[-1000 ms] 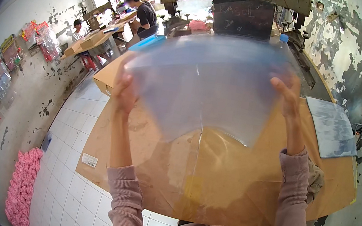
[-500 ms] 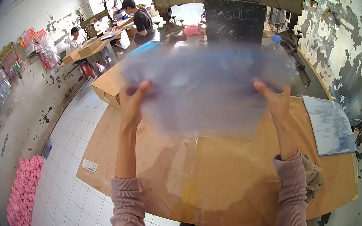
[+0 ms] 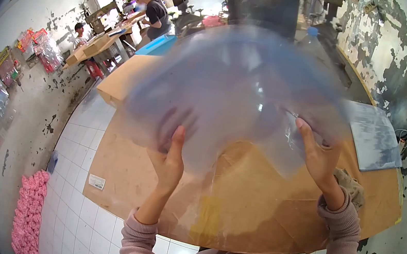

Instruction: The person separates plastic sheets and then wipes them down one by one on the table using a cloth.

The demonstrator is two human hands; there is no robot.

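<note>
Bowing above the middle of the surface point(image 3: 253, 219), the clear sheet point(image 3: 238, 98) was pinched by the left hand point(image 3: 169, 158) and right hand point(image 3: 321, 158), both drawn closer to the near edge; handling seemed unfinished.

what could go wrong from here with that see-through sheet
The clear plastic sheet could crease or slip: it looks bowed, pinched only between thumb and fingers by the left hand and right hand.

Its far edge appears, in this view, close to the blue-capped bottle, so a swing that way might knock it, though the depth is hard to judge.
</note>
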